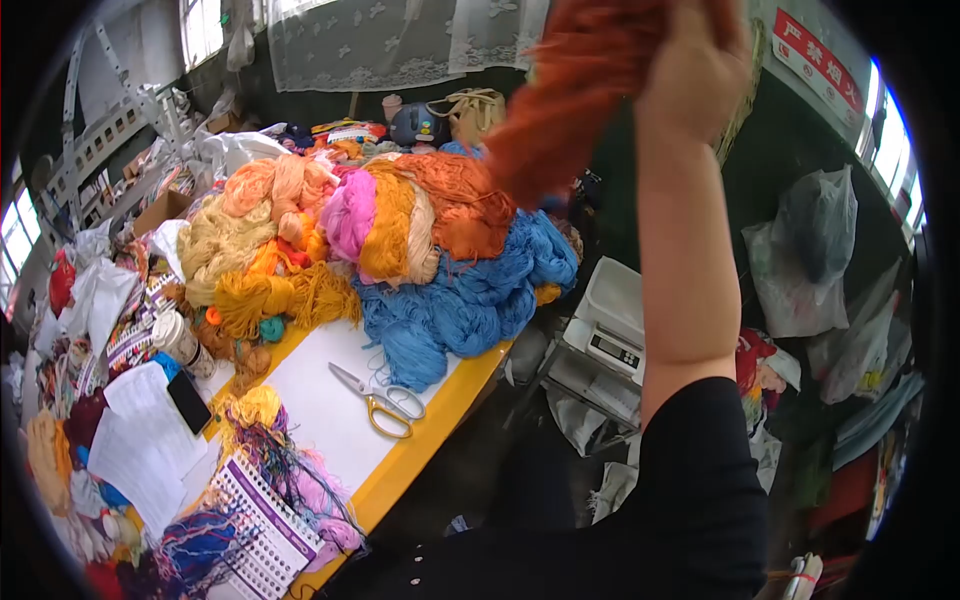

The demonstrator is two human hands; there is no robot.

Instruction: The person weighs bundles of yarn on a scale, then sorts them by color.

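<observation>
My right hand point(697, 75) is raised at the top of the view, its fingers closed on a rust-orange yarn skein point(590, 85). Motion blurs the skein as it hangs left of the hand. Under it, a heap of yarn covers the table's far part: more rust-orange yarn point(465, 200), blue yarn point(450, 290), a pink hank point(348, 215), mustard yarn point(390, 235) and beige yarn point(222, 240). Scissors point(372, 394) lie partly spread on the white tabletop point(310, 375) in front of the heap. My left hand is out of view.
On the left lie a dark phone point(188, 403), paper sheets point(145, 440), a paper cup point(180, 340) and a thread sample card point(265, 530). A digital scale point(612, 348) stands right of the table's yellow edge point(425, 445). Plastic bags point(800, 250) hang on the right wall.
</observation>
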